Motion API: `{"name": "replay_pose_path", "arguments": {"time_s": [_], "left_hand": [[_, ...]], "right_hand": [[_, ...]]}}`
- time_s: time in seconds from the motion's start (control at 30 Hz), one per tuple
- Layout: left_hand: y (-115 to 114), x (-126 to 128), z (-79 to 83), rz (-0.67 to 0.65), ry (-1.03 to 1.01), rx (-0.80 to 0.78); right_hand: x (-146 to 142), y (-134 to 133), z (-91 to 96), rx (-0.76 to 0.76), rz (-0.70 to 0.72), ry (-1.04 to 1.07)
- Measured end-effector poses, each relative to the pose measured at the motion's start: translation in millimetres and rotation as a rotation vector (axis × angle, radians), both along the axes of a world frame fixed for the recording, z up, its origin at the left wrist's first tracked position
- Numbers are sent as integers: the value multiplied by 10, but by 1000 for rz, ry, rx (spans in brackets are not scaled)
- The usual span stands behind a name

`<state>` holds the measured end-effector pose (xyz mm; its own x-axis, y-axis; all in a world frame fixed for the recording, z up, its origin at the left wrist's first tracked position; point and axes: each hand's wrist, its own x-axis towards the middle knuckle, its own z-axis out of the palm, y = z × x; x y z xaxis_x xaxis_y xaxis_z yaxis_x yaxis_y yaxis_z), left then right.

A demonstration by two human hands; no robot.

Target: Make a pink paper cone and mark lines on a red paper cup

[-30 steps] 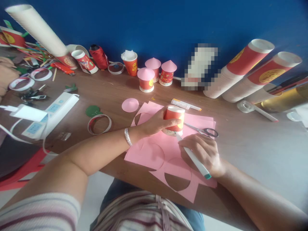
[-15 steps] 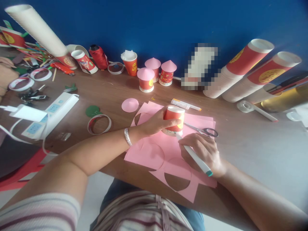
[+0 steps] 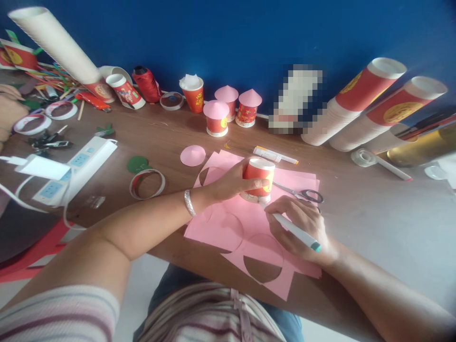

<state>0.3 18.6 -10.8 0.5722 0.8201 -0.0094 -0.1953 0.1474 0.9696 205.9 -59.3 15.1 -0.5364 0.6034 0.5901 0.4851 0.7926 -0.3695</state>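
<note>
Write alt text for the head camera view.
The left hand steadies a red paper cup on cut pink paper while the right hand holds a white pen near its base. Scissors lie beside the cup.

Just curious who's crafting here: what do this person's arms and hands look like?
The left hand and right hand are bare, no gloves. A silver beaded bracelet circles the left wrist. The left arm is bare up to a short white sleeve with mauve stripes.

My right hand (image 3: 306, 221) hides the pen (image 3: 295, 231) tip; my left hand (image 3: 228, 183) covers the cup (image 3: 259, 178) side. Upper centre-right, a pixelated patch (image 3: 295, 97) is unreadable. Another person's hand (image 3: 9, 111) is cut by the left edge.
</note>
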Motion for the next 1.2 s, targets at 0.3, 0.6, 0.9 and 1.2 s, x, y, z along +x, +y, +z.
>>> {"name": "replay_pose_path", "arguments": {"time_s": [0.3, 0.6, 0.9, 1.2], "left_hand": [[17, 18, -43, 3, -71, -16], [23, 16, -24, -2, -118, -66], [10, 11, 15, 11, -146, -109], [20, -4, 12, 21, -181, -158]], "right_hand": [[18, 7, -30, 1, 11, -5], [21, 19, -43, 227, 120, 2], [29, 42, -52, 231, 111, -13], [44, 28, -50, 241, 79, 8]]}}
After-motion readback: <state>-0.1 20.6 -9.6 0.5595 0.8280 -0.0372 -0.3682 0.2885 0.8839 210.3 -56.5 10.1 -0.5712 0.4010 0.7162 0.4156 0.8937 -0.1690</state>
